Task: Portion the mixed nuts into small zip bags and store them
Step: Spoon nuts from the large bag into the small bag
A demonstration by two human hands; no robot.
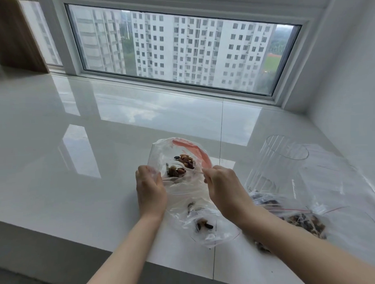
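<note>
Head view of a glossy white ledge (76, 145) below a window (179, 50). Both hands work at the mouth of one clear zip bag (178, 155), held up above the ledge near its front edge.

Left hand (149, 190): back of the hand toward the camera, fingers curled round the bag's left rim, with the plastic bunched against them. The fingertips lie behind the film and cannot be seen singly.

Right hand (223, 187): fingers drawn together, pinching the bag's right rim where the plastic is pulled into a taut fold. The thumb's exact contact is hidden behind the knuckles.

Between the two hands the bag's mouth stands spread, its pink zip strip (195, 152) arching across the far side. A small cluster of mixed nuts (181, 166) shows through the film between the hands. The lower part of the bag hangs toward the camera, and more nuts (203, 224) sit in it close to the ledge; whether this lower plastic is the same bag or a second one cannot be told.

To the right, on the ledge: a clear ribbed glass (274, 162) standing upright, loose empty zip bags (332, 179) beside it, and a filled bag of nuts (302, 220) partly behind the right forearm.
</note>
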